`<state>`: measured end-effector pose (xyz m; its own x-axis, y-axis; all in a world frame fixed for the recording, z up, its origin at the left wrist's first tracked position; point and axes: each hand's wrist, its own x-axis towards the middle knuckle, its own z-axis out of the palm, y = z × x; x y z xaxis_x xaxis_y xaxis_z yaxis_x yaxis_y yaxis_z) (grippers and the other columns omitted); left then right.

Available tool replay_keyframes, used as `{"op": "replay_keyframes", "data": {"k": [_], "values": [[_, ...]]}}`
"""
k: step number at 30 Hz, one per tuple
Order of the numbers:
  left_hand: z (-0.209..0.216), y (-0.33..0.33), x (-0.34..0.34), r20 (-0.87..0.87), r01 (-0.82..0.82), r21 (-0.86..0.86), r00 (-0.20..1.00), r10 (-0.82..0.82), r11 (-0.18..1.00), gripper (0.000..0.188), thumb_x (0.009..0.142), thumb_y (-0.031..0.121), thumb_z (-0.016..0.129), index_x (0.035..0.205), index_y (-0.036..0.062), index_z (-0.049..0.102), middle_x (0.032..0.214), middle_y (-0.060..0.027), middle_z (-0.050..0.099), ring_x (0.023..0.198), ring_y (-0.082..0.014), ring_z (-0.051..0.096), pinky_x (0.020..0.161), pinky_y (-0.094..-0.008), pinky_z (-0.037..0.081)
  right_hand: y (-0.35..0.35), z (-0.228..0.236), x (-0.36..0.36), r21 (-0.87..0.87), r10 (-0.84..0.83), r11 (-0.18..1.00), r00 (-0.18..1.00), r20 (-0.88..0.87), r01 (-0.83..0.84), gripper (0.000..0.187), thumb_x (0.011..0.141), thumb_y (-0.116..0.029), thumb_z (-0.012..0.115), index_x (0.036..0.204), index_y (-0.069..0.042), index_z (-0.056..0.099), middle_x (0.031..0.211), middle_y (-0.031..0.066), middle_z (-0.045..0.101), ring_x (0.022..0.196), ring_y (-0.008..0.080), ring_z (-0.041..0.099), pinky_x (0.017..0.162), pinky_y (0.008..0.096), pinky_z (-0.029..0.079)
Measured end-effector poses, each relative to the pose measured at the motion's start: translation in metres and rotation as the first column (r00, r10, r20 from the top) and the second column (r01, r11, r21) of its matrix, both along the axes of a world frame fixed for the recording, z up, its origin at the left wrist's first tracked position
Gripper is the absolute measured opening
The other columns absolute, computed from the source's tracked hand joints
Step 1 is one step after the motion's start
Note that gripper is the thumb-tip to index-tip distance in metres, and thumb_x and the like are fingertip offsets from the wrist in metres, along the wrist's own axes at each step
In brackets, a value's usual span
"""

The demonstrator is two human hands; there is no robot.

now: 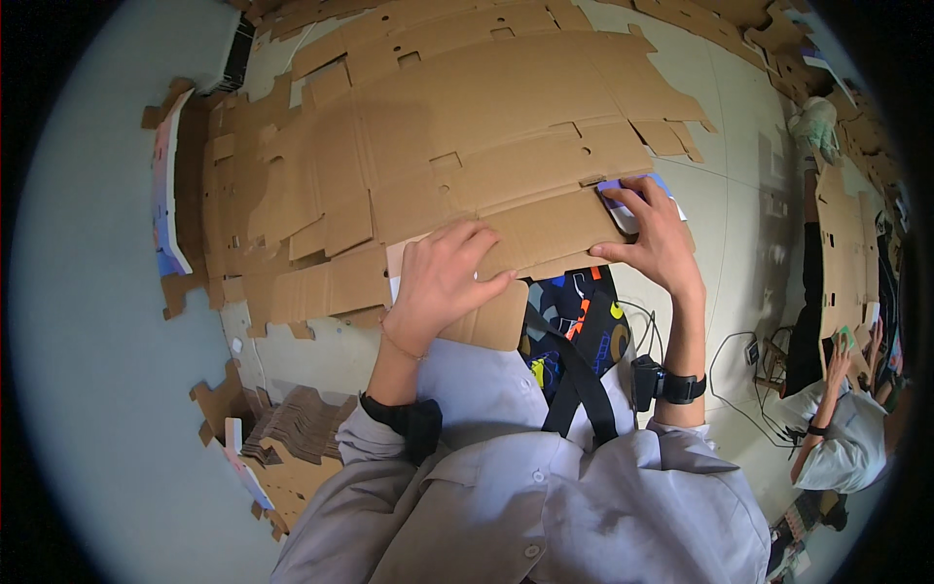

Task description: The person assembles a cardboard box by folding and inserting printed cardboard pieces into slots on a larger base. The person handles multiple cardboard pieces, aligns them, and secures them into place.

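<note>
A large flattened cardboard sheet [467, 127] with slots, holes and tabs lies in front of me, its near edge close to my lap. My left hand [443, 274] rests on the near edge, thumb stretched out and fingers bent and apart. A pale printed patch of card shows beside it, and a brown flap [498, 319] hangs below the thumb. Over a purple and white printed panel [630, 197] at the sheet's right end is my right hand [657, 234]. Its fingertips touch the panel, while the thumb lies apart on brown cardboard. What is under both palms is hidden.
Stacked cardboard pieces [304, 428] stand at lower left, near a pale wall [107, 292]. Thin black cables [725, 365] run over the floor at right. Another person [844, 428] works with cardboard at far right. A patterned dark cloth [574, 326] covers my lap.
</note>
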<state>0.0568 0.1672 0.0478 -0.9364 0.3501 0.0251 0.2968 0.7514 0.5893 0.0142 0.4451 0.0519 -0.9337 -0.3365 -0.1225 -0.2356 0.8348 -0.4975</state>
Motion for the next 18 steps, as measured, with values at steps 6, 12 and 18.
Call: {"op": "replay_keyframes", "data": {"k": [6, 12, 18], "values": [[-0.002, 0.001, 0.0, -0.015, -0.009, -0.015, 1.0, 0.008, 1.0, 0.035, 0.067, 0.03, 0.074, 0.091, 0.0071, 0.066, 0.099, -0.0056, 0.065, 0.086, -0.0269, 0.064, 0.072, -0.0352, 0.052, 0.002, -0.003, 0.002, -0.002, -0.016, 1.0, 1.0, 0.003, 0.016, 0.074, 0.055, -0.045, 0.082, 0.117, -0.013, 0.058, 0.117, 0.0075, 0.051, 0.106, 0.0307, 0.053, 0.086, 0.0408, 0.045], [-0.003, 0.0, 0.002, -0.045, -0.024, -0.016, 0.999, 0.023, 1.0, 0.035, 0.066, 0.032, 0.074, 0.091, 0.0078, 0.066, 0.099, -0.0041, 0.064, 0.09, -0.0247, 0.062, 0.073, -0.0362, 0.051, 0.001, -0.009, 0.004, -0.026, -0.03, 0.999, 1.0, -0.004, 0.03, 0.074, 0.054, -0.046, 0.082, 0.117, -0.014, 0.059, 0.117, 0.0078, 0.051, 0.106, 0.0312, 0.052, 0.087, 0.0412, 0.045], [-0.004, 0.001, 0.001, -0.022, -0.038, -0.023, 0.999, 0.038, 0.999, 0.036, 0.066, 0.033, 0.074, 0.09, 0.0074, 0.067, 0.099, -0.0041, 0.064, 0.092, -0.0244, 0.061, 0.073, -0.0351, 0.05, 0.002, -0.014, 0.005, -0.063, -0.048, 0.997, 0.999, -0.009, 0.047, 0.074, 0.055, -0.045, 0.082, 0.118, -0.012, 0.059, 0.118, 0.0099, 0.05, 0.108, 0.0321, 0.051, 0.089, 0.0416, 0.044]]}}
